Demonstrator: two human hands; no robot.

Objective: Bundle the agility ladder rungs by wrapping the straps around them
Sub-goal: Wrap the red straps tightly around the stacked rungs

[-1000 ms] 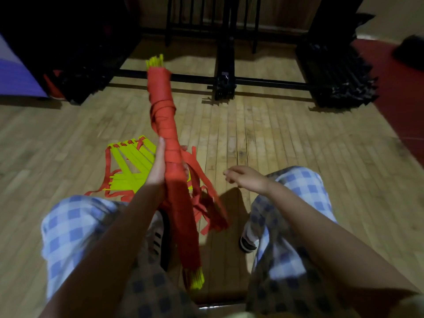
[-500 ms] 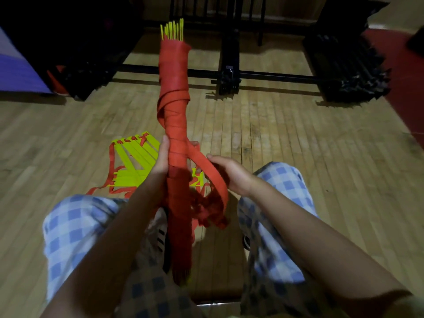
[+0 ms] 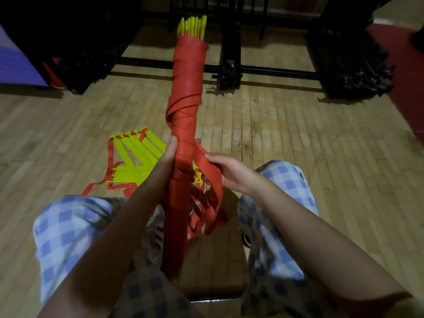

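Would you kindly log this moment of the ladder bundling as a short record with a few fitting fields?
setting: wooden floor, seen from a head camera
bundle: yellow rungs wrapped in red strap, held upright between the knees
left hand: grips the bundle at mid-height
right hand: pinches the loose strap beside the bundle
loose end: tangled red strap hangs below the right hand
on floor: second ladder, yellow rungs with red straps, not bundled
background: dark metal frame

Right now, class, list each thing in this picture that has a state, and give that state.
Rung bundle: upright, mostly strap-wrapped, yellow ends showing on top.
Loose strap: unwound, hanging slack.
Second ladder: flat on floor, unbundled.
Left hand: grips the bundle.
Right hand: holds the loose strap.
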